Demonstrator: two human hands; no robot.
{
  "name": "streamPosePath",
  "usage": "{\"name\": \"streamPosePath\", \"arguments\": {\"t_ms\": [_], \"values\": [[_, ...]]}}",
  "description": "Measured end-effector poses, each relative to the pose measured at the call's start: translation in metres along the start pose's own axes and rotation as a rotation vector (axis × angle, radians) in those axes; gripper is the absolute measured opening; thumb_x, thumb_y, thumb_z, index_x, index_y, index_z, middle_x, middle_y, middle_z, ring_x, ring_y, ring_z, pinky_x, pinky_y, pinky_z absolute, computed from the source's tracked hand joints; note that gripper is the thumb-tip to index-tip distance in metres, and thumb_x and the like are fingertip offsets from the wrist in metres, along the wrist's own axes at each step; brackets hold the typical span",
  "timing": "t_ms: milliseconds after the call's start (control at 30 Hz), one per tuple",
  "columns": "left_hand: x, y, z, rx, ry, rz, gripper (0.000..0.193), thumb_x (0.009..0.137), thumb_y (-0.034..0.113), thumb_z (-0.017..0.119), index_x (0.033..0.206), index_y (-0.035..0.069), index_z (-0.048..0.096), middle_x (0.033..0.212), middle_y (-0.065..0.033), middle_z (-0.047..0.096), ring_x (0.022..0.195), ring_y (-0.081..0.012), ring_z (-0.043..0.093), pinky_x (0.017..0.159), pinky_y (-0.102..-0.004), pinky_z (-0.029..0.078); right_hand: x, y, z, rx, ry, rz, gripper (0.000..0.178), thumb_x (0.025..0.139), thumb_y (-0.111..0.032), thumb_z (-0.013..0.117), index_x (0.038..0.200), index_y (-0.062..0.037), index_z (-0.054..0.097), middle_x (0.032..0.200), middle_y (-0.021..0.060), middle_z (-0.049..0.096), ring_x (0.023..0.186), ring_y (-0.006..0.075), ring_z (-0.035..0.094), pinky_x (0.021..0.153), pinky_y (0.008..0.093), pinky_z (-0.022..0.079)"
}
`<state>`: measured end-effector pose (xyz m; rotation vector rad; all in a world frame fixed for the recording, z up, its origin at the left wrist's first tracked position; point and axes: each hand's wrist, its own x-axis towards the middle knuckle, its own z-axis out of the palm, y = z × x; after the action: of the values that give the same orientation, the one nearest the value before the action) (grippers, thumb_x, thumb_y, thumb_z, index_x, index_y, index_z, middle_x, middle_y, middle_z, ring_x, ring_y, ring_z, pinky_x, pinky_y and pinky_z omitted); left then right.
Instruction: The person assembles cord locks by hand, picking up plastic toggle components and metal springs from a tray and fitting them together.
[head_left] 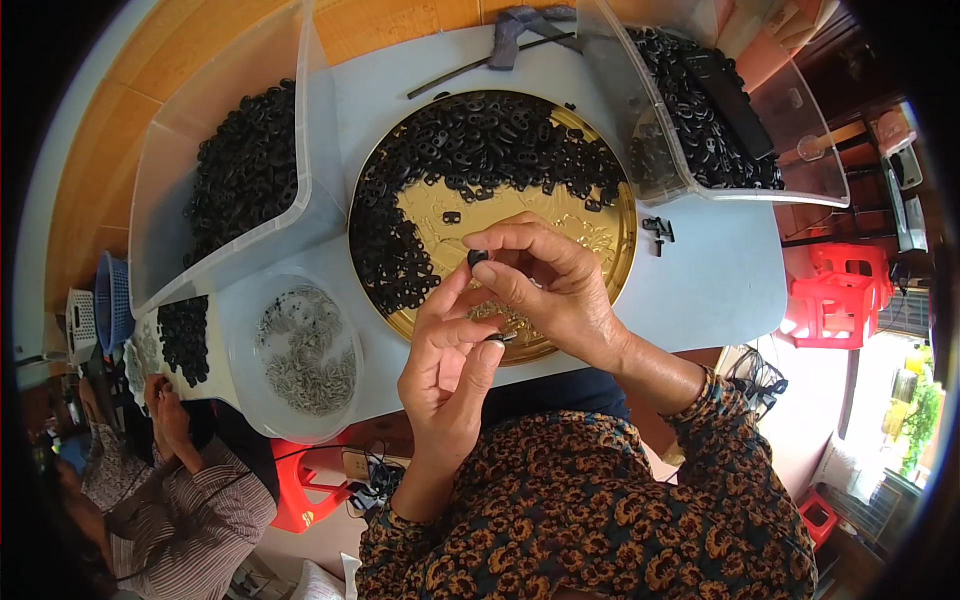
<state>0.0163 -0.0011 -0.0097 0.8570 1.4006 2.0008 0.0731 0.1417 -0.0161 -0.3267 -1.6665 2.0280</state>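
Above the near part of a round gold tray (628, 262), both my hands are raised close together. My right hand (560, 285) pinches a small black plastic piece (477, 257) between thumb and forefinger. Just below it, my left hand (445, 375) has its thumb and a finger closed on another small black piece (495, 338); a left fingertip also reaches up to the right hand's piece. Many small black two-holed pieces (480, 135) are heaped along the tray's far and left sides. One loose piece (452, 217) lies apart on the gold surface.
Clear plastic bins of black parts stand at left (305, 150) and right (690, 160). A round tub (290, 425) holds tiny silvery pieces. A small black clamp-like item (658, 232) lies right of the tray. Lower left, a co-worker's hands (168, 415) are near another black pile (183, 340).
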Motion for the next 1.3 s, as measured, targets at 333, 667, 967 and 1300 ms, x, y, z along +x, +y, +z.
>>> {"name": "streamPosePath", "arguments": {"t_ms": [333, 667, 967, 1300], "values": [[0.003, 0.004, -0.005, -0.013, 0.003, -0.017, 0.016, 0.092, 0.001, 0.055, 0.108, -0.001, 0.054, 0.143, -0.0267, 0.036, 0.130, -0.0334, 0.042, 0.100, -0.0403, 0.045, -0.004, 0.008, 0.000, -0.029, 0.098, 0.008, 0.024, 0.089, -0.002, 0.064, 0.112, -0.0006, 0.058, 0.095, 0.0049, 0.065, 0.086, 0.0103, 0.067, 0.072, 0.0225, 0.055], [0.003, 0.004, -0.001, -0.048, 0.090, -0.058, 0.012, 0.094, 0.004, 0.052, 0.106, 0.002, 0.053, 0.132, -0.0214, 0.050, 0.117, -0.0282, 0.054, 0.095, -0.0423, 0.047, -0.002, -0.003, -0.007, 0.196, 0.043, 0.206, 0.022, 0.091, -0.006, 0.063, 0.112, 0.0010, 0.059, 0.094, 0.0047, 0.065, 0.075, 0.0079, 0.061, 0.066, 0.0219, 0.052], [0.012, 0.005, 0.000, -0.332, 0.250, -0.258, 0.014, 0.094, 0.006, 0.057, 0.106, 0.001, 0.056, 0.093, -0.0075, 0.062, 0.080, -0.0153, 0.060, 0.076, -0.0306, 0.049, -0.006, -0.009, -0.008, 0.625, 0.022, 0.495, 0.024, 0.090, -0.013, 0.066, 0.110, -0.0001, 0.062, 0.088, 0.0034, 0.063, 0.069, 0.0087, 0.057, 0.066, 0.0217, 0.050], [0.016, 0.001, -0.001, -0.280, 0.238, -0.243, 0.012, 0.093, 0.005, 0.058, 0.104, 0.000, 0.056, 0.092, -0.0083, 0.062, 0.076, -0.0149, 0.059, 0.069, -0.0282, 0.048, -0.011, -0.009, -0.004, 0.278, 0.032, 0.250, 0.019, 0.091, -0.007, 0.064, 0.108, 0.0027, 0.061, 0.092, 0.0046, 0.065, 0.073, 0.0074, 0.059, 0.067, 0.0216, 0.051]]}}
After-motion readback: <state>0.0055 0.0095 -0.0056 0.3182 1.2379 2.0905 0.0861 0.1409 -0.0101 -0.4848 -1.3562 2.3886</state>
